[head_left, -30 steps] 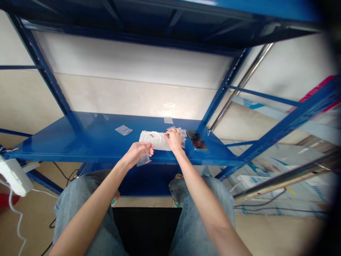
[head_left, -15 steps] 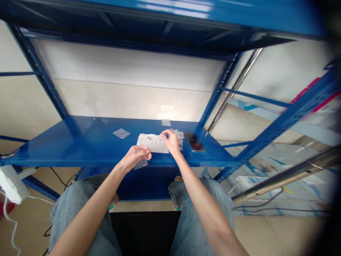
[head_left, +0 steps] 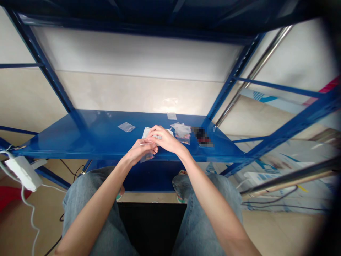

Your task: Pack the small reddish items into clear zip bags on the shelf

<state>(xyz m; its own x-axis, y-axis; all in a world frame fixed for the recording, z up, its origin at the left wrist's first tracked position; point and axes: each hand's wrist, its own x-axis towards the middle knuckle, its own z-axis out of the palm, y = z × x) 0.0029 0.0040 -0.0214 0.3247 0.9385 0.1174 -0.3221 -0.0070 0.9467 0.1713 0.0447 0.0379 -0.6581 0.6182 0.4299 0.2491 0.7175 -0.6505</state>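
My left hand point(head_left: 141, 149) is closed on a small clear plastic bag point(head_left: 146, 157), which hangs below its fingers over the front edge of the shelf. Something small and dark shows inside the bag. My right hand point(head_left: 167, 140) has come up against the left, its fingers bent down at the left thumb and fingertips; whatever they pinch is hidden. Behind both hands lies a crumpled white paper or cloth sheet point(head_left: 146, 132), mostly covered by them. To the right of it rests a pile of small clear bags point(head_left: 182, 130), some with reddish contents.
A flat clear bag point(head_left: 126, 127) lies left on the blue shelf point(head_left: 87, 137), another small bag point(head_left: 172, 116) near the back wall. A blurred-out phone-like object point(head_left: 203, 137) is at the right. Blue uprights frame the shelf; a white power strip point(head_left: 23, 172) hangs at the left.
My right hand has moved left from the white sheet to meet my left hand. The left still holds the bag. The whole view has shifted slightly.
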